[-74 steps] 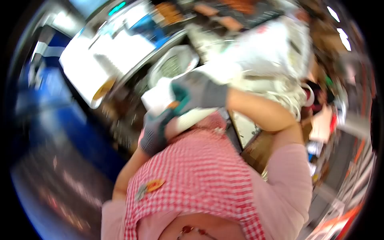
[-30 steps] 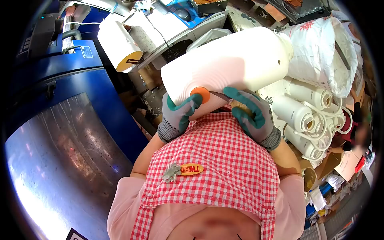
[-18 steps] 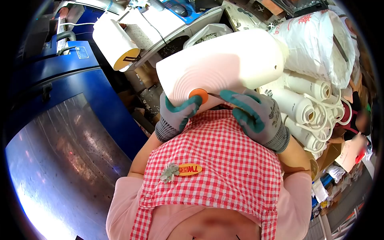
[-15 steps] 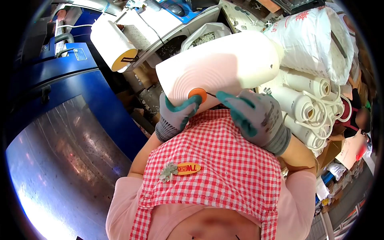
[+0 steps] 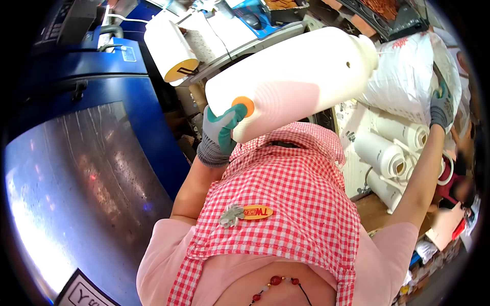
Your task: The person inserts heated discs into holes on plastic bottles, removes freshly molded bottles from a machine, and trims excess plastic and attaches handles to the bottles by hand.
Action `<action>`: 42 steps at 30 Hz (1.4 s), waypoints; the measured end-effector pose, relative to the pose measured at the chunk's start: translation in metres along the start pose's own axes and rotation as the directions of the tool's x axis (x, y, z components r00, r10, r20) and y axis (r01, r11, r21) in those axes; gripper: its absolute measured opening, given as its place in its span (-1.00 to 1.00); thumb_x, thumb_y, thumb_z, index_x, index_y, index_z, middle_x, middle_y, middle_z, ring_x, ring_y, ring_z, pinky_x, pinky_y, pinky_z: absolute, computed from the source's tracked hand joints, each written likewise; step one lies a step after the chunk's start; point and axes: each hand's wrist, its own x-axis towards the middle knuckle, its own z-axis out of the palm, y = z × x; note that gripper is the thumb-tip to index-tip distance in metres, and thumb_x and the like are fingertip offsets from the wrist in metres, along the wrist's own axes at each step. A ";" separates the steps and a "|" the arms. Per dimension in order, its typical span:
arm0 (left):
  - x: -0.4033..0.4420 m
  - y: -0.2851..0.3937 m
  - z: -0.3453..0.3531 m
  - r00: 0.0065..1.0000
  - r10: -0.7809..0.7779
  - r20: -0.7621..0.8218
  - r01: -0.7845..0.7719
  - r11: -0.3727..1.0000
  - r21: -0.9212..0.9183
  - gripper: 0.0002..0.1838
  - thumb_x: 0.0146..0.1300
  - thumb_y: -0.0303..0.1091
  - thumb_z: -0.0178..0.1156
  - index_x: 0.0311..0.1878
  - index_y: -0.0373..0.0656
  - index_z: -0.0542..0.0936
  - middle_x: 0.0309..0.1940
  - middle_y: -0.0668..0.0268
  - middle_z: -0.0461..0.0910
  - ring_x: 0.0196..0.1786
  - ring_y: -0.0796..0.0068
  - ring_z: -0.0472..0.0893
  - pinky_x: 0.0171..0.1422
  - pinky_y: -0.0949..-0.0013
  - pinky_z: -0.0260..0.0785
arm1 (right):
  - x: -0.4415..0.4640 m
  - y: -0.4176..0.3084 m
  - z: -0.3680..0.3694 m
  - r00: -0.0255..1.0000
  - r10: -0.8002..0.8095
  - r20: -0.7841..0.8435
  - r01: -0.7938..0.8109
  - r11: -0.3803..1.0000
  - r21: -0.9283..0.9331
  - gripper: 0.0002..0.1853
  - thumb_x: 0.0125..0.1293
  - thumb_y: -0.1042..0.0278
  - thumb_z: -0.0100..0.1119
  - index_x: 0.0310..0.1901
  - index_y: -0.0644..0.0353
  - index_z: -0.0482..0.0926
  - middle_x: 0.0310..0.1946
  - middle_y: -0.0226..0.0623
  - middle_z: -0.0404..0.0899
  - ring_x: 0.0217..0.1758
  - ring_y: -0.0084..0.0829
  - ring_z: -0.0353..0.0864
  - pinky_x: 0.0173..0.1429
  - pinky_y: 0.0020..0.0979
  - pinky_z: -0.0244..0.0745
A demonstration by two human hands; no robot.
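A large white plastic bottle-shaped part lies slantwise in front of the checked apron. My left hand, in a grey and green glove, grips its lower left end, the thumb beside an orange disc on the part. Far to the right, my right hand reaches into the mouth of a white plastic bag. The bag's edge hides part of the fingers, and what they hold, if anything, cannot be made out.
Several white cylinders with hoses lie below the bag. A blue machine with a metal panel fills the left. Another white part rests at the upper left by a worktop. A person is partly visible at the far right.
My right hand has left the orange disc area and moved right to the bag, and the dark thin tool once in it no longer shows. My left hand still holds the white part.
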 end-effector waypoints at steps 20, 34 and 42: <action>-0.035 -0.051 -0.014 0.956 -0.263 -0.128 0.210 0.921 -0.329 -0.56 0.32 -0.22 0.23 0.15 -0.33 0.52 -0.04 0.12 0.63 -0.05 0.36 0.65 0.05 0.32 0.52 | -0.152 -0.198 -0.117 0.840 -0.374 0.392 -0.516 -0.774 0.366 -0.10 0.30 -0.32 -0.08 0.52 0.15 0.08 0.50 -0.12 0.14 0.54 -0.10 0.15 0.57 -0.02 0.05; -0.017 -0.024 -0.039 0.975 -0.221 0.011 0.160 0.673 -0.722 -0.54 0.47 -0.14 0.03 0.25 -0.29 0.46 0.09 0.11 0.60 0.13 0.26 0.60 0.26 0.20 0.46 | -0.103 -0.272 -0.103 0.750 -0.645 0.146 -0.645 -0.664 0.378 -0.23 0.29 0.04 0.27 0.41 0.23 0.20 0.25 -0.14 0.43 0.27 -0.28 0.48 0.35 -0.24 0.41; 0.000 -0.047 0.037 0.982 -0.145 -0.121 0.005 0.661 -0.750 -0.40 0.42 -0.08 0.13 0.35 -0.30 0.33 0.12 0.11 0.56 0.12 0.22 0.61 0.17 0.18 0.53 | -0.207 -0.319 -0.167 0.447 -0.894 0.028 0.097 0.080 0.992 0.38 -0.13 0.08 0.58 0.53 0.28 -0.30 0.14 0.18 0.47 -0.09 0.13 0.65 -0.01 -0.16 0.58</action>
